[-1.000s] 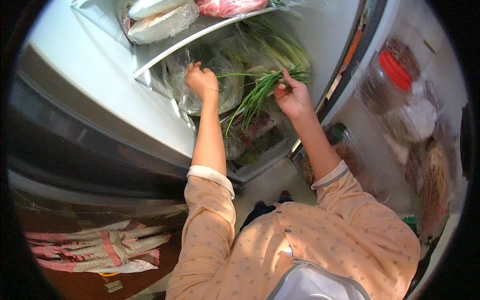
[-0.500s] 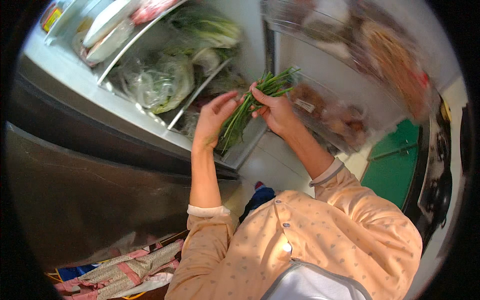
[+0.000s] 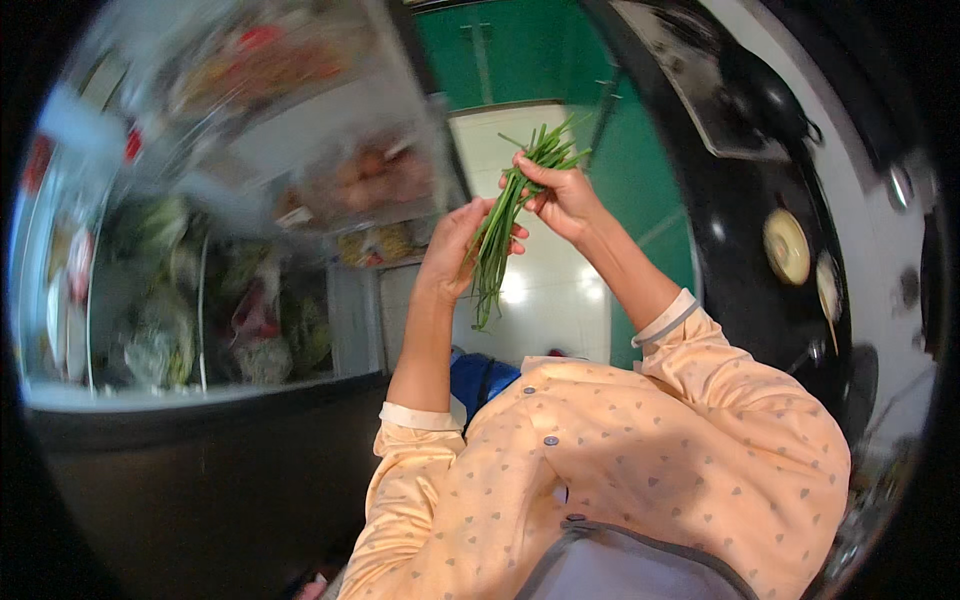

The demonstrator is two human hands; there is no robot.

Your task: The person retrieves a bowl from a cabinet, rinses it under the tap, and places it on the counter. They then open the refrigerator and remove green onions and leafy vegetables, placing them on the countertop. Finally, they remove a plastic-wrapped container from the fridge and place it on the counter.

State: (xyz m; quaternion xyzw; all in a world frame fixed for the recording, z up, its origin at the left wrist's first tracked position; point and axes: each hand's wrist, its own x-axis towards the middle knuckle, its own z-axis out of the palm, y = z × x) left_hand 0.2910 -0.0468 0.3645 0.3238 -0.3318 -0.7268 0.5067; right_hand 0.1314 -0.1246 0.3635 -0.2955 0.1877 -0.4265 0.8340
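A bunch of long, thin green stalks [image 3: 494,245], looking like chives, is held up in front of my chest and slants down to the left. My right hand [image 3: 562,200] grips it near its upper end, with the thumb across the stalks and short ends sticking out above. Lower down, my left hand [image 3: 455,245] is curled round the bunch from the left. Its fingertips show on the far side of the stalks, and the rest of those fingers are hidden behind them.
To the left stands an open fridge [image 3: 210,395] with bagged vegetables [image 3: 165,340]; its door shelves [image 3: 365,215] hold blurred packages. Green cabinets [image 3: 640,190] and a black counter [image 3: 735,240] with a wok [image 3: 765,100] and a round yellowish item [image 3: 787,247] are on the right.
My view and body have turned right, from the fridge toward the counter. The bunch came along in my right hand. My left hand, earlier open beside it, has closed round the stalks.
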